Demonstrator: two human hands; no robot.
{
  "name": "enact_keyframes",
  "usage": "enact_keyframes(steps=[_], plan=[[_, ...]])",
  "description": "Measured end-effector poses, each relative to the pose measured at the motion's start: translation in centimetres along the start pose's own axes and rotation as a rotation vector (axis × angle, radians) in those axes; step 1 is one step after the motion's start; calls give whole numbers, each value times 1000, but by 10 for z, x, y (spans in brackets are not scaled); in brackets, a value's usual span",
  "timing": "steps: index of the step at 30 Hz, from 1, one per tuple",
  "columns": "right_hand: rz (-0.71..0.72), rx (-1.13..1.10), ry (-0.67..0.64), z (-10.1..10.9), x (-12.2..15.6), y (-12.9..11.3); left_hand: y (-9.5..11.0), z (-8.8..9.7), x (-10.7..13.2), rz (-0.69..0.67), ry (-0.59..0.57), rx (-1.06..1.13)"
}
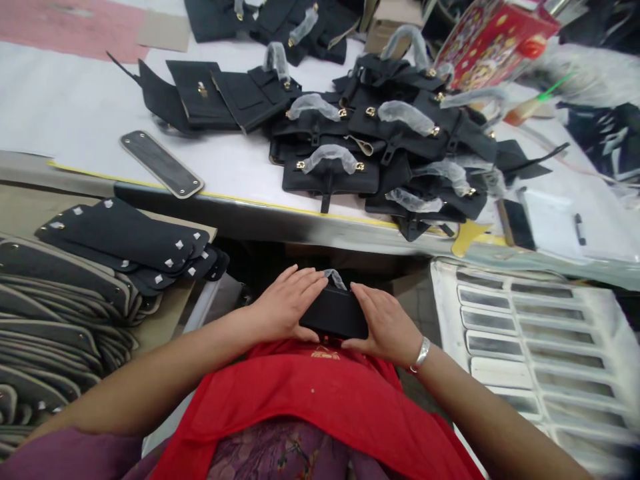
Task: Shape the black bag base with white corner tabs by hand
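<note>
Pressing a small black bag (334, 312) in the lap (a plastic-wrapped handle (334, 279) pokes out at its far end), the left hand (285, 303) and right hand (383, 323) have their grip clamped on it from either side, just above a red cloth (310, 380). Ahead, black bags (395, 127) with gold clasps (301, 165) lie piled on the white-covered tabletop (85, 100). Stacked black studded panels (125, 233) sit left of the hands, and a white slotted tray (530, 347) sits right.
</note>
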State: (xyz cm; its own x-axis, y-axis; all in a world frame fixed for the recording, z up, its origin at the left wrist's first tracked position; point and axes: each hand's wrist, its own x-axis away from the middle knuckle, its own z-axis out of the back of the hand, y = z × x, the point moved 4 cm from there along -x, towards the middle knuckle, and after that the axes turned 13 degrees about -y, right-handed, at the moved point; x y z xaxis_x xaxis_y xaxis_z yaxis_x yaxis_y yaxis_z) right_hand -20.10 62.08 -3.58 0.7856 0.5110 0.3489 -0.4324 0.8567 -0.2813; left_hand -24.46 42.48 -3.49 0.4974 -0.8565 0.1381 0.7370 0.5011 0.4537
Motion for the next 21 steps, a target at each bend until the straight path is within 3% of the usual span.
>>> enact_keyframes(steps=[5,17,21], plan=[[-2,-28,-3,-3,-1,1,-10,-18,-9,43,-48,-28],[2,-16,0,-6,4,3,-4,-18,-10,33,-85,-121],[1,22,-12,-7,4,3,-6,-20,-8,23,-43,-88]])
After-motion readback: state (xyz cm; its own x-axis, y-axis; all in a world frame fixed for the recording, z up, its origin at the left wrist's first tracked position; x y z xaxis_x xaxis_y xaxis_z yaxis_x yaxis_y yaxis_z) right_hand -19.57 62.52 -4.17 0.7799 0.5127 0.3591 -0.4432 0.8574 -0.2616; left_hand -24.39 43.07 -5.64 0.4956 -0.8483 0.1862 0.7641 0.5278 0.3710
